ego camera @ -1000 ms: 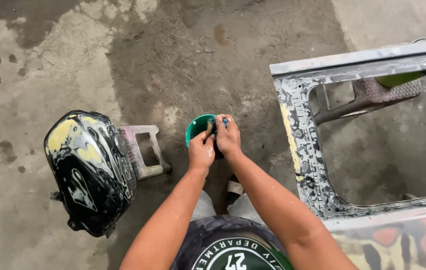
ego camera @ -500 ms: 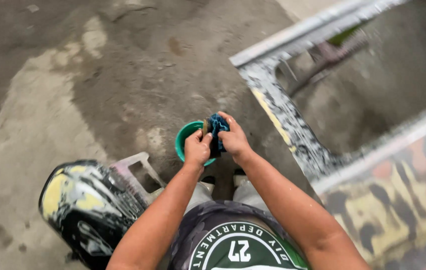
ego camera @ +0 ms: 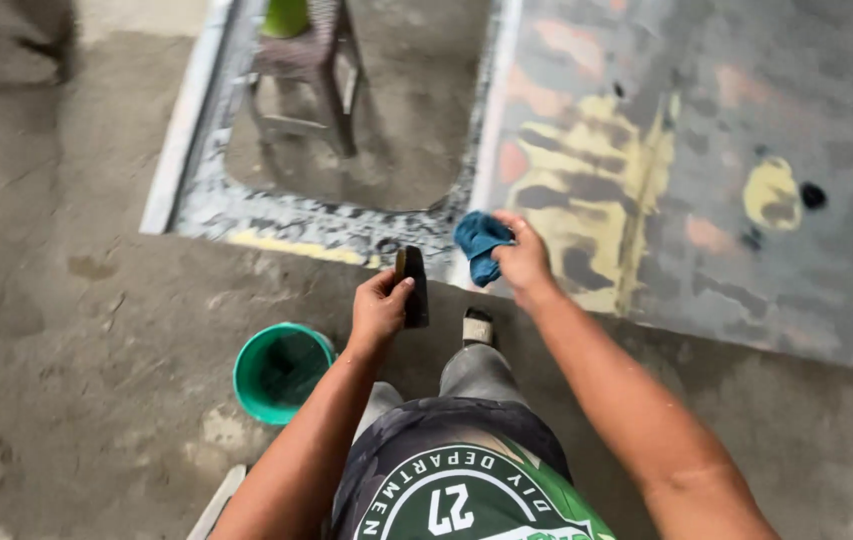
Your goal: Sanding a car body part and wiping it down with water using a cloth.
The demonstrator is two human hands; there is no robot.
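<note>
A crumpled blue cloth [ego camera: 479, 245] sits bunched in the right hand [ego camera: 523, 262] fingers; the left hand [ego camera: 378, 310] grips what looks like a dark flat block [ego camera: 412, 286].

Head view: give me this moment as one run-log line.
left hand: holds dark block | right hand: holds blue cloth at painted panel edge | green bucket: on concrete floor

Body-repair workshop, stained concrete floor [ego camera: 86, 330], sanded car panel [ego camera: 706, 170]

head-worn view, looking steeply down (close), floor [ego camera: 66, 330] below
</note>
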